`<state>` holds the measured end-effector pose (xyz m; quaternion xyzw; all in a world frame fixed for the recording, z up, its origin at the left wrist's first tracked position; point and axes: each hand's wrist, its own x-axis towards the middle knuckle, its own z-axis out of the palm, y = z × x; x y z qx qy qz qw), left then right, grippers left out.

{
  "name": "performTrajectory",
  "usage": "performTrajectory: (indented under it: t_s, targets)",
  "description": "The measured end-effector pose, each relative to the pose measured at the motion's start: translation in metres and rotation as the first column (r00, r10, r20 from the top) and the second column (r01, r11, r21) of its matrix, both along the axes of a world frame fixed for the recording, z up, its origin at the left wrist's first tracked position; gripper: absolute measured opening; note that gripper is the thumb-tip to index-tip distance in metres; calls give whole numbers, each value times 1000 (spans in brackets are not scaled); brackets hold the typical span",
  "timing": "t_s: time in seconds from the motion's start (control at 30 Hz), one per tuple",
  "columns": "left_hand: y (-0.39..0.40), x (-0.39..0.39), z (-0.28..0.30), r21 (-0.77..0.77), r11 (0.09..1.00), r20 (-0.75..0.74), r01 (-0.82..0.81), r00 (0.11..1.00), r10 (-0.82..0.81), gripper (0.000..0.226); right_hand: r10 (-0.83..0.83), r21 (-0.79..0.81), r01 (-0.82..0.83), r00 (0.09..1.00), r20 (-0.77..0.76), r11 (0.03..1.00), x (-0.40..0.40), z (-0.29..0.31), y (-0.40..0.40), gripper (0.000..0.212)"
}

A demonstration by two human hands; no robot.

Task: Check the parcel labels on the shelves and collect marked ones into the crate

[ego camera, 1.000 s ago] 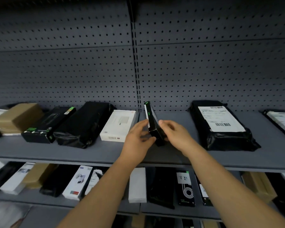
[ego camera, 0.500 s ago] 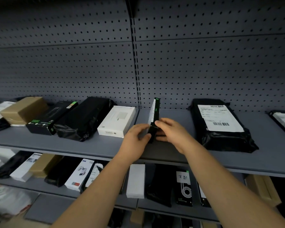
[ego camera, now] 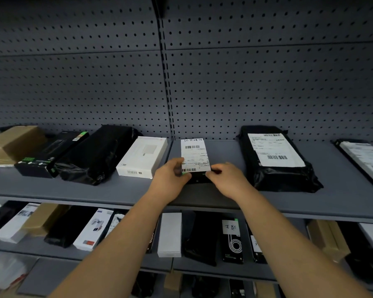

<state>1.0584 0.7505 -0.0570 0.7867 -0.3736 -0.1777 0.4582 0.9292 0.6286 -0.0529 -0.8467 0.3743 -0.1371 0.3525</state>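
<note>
Upper shelf: a grey metal shelf (ego camera: 224, 196) runs the whole width in front of me, with parcels laid on it in a row.
Back wall: grey pegboard (ego camera: 267, 87) full of small holes, with a slotted upright post (ego camera: 168, 82) running down the middle.
Parcel in hand: a flat black box (ego camera: 197, 178) with a white label (ego camera: 194, 155) facing up, lying flat on the upper shelf just right of the post.
My left hand (ego camera: 170, 179): curled round the box's near left corner, thumb on the label's edge.
My right hand (ego camera: 228, 179): fingers pinching the box's near right corner.
Left of the box: a white box (ego camera: 142, 157) just beside it, then a black bag (ego camera: 99, 153), a black box with green marks (ego camera: 50, 155), and a brown carton (ego camera: 13, 143) at the far end.
Right of the box: a black bag with a big white label (ego camera: 276, 158), set apart from it; further right another labelled parcel (ego camera: 364, 162), cut off by the frame edge.
Lower shelf: a second grey shelf (ego camera: 52, 248) under the first, crowded with boxes and bags leaning on it, among them a white box standing upright (ego camera: 169, 234) and a black box with a handwritten slip (ego camera: 232, 239).
Light: dim, the corners of the view dark.
Label text: barcodes show, but the print is too small for me to read.
</note>
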Motion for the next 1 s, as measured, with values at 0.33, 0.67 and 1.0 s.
performTrajectory:
  t_s: [0.33,0.67,1.0]
  targets:
    - [6,-10,8,-389,919,-1,56,998,-61,57,-222,301,49,791,571,952,-1,2,16,29]
    - [9,14,73,-236,971,422,32,904,73,61,-151,154,84,851,503,985,-37,49,-3,32]
    - [11,18,72,-216,976,82,-5,996,24,3,-167,-6,228,732,661,974,-51,67,-12,29]
